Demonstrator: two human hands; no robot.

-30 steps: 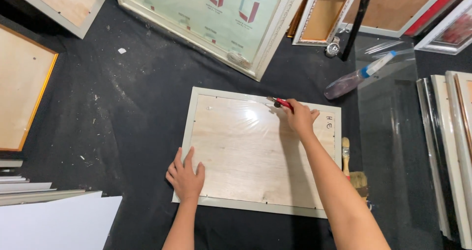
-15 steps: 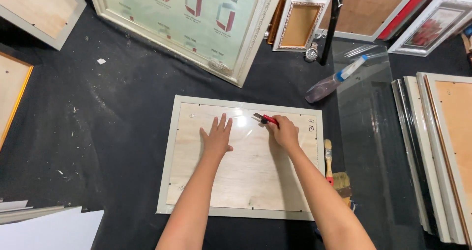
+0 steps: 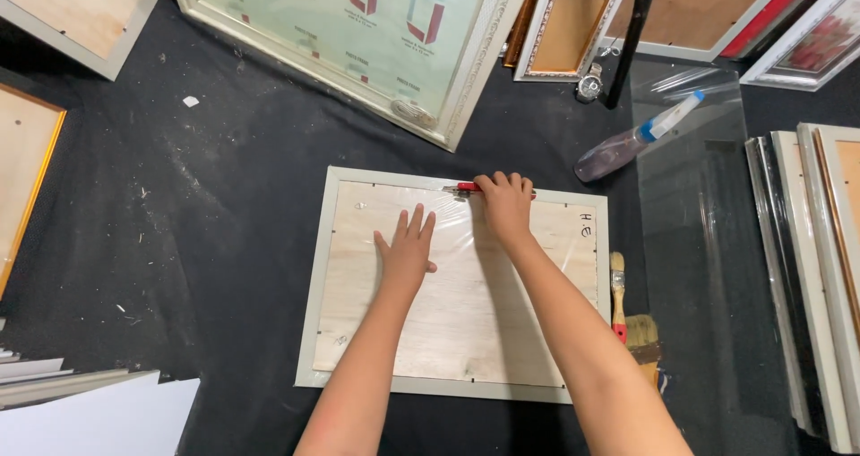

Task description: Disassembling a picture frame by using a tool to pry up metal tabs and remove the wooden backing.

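A picture frame [image 3: 457, 281] is lying face down on the black desk [image 3: 224, 205], its pale wooden backing board showing under clear wrap. The left hand [image 3: 408, 245] is resting flat on the middle of the board, fingers spread. The right hand [image 3: 506, 207] is pressing down at the frame's top edge, fingers curled together over a red-handled tool [image 3: 464, 187] whose tip is sticking out to the left. A paintbrush [image 3: 620, 305] is lying just beside the frame's right edge. A spray bottle [image 3: 632, 142] is lying on its side above it, near a sheet of glass [image 3: 708, 268].
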